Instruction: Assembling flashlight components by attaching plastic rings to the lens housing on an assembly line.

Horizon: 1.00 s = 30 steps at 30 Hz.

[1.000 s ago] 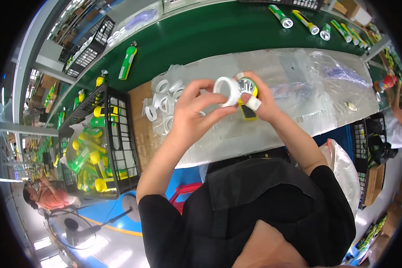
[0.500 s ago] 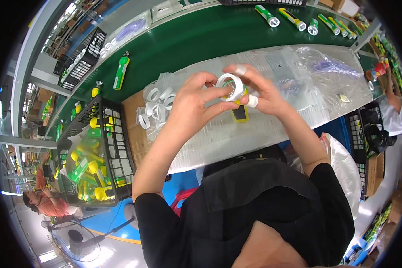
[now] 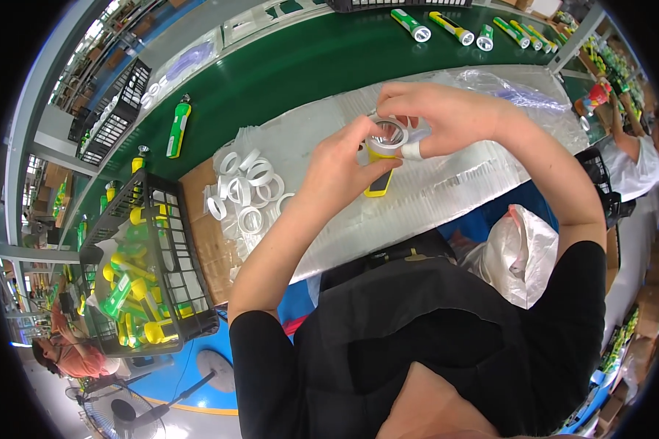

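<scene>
The step in hand seems to be fitting a white ring (image 3: 383,145) onto the head of a green-and-yellow flashlight (image 3: 378,184), held over the plastic-covered part of the bench (image 3: 300,88) with its lens facing up. The left hand (image 3: 338,162) pinches the ring's left side between thumb and fingers; the right hand (image 3: 443,121) curls around the head from the right, narrow on the flashlight. The ring appears around the lens, though fingers hide how fully it sits. The next move probably calls for pressing evenly. Loose white rings (image 3: 239,191) lie to the left, beside a black crate (image 3: 184,257).
</scene>
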Available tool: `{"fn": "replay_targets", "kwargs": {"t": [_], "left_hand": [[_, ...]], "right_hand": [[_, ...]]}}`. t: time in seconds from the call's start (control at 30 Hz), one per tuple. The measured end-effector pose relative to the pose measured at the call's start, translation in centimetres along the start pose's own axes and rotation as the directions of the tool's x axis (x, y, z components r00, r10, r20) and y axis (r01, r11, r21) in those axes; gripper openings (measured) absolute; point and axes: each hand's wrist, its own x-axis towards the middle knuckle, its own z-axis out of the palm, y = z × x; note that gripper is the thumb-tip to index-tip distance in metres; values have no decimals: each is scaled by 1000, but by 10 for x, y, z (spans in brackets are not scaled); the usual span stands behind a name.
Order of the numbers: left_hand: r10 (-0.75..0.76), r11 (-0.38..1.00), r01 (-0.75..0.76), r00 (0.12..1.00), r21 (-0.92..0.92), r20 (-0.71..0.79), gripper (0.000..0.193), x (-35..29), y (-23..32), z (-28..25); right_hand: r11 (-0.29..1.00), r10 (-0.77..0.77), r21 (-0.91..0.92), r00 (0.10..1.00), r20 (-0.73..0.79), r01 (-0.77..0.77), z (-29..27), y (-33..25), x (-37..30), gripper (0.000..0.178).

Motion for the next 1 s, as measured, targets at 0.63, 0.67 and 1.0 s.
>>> {"fn": "replay_targets", "kwargs": {"t": [0.63, 0.67, 1.0], "left_hand": [[146, 983, -140, 988, 116, -44, 38, 2, -1, 18], [145, 980, -135, 987, 145, -63, 38, 6, -1, 21], [193, 981, -189, 975, 47, -114, 38, 6, 5, 16]], "right_hand": [[979, 196, -67, 981, 9, -195, 10, -10, -5, 32], [949, 273, -133, 956, -103, -286, 16, -8, -6, 37], [998, -17, -65, 1000, -5, 17, 0, -11, -5, 48]]}}
